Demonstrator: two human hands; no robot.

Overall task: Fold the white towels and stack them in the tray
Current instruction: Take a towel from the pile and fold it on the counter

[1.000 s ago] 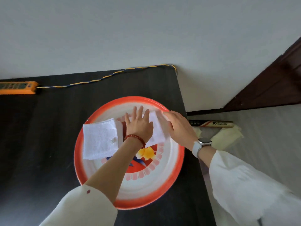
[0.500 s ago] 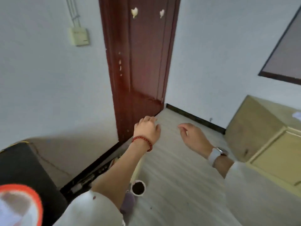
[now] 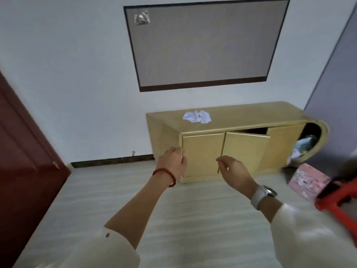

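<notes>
Both hands were raised in mid-air over the floor, holding nothing. Left hand point(image 3: 172, 163) had fingers loosely curled, back of hand toward camera, red bead bracelet point(image 3: 165, 176) on the wrist. Right hand point(image 3: 234, 171) was relaxed too, fingers slightly bent and pointing left, pale watch point(image 3: 263, 196) on the wrist. Neither hand touched anything; white sleeves point(image 3: 313, 238) covered both forearms near the bottom edge.

White towel point(image 3: 197, 117) lay crumpled in a loose heap on top of the yellow cabinet point(image 3: 202, 151), toward its left part, far from the hands. Tray was out of view.

Cabinet stood against the far wall, right of centre. Left door was closed, middle door point(image 3: 245, 149) hung ajar with a dark gap behind it. Curved open shelf at the cabinet's right end held some light-coloured cloth point(image 3: 303, 147), blurred, could not tell what kind.

Grey framed panel point(image 3: 204, 41) hung on the wall above the cabinet, with a small crumpled silvery patch point(image 3: 142, 18) in its upper left corner. Dark red door point(image 3: 23, 151) filled the left side. Pink patterned box point(image 3: 307, 180) sat on the floor just right of the cabinet, red stool point(image 3: 336, 202) at the near right edge, blurred. Floor point(image 3: 193, 219) was pale wood-look planks.
</notes>
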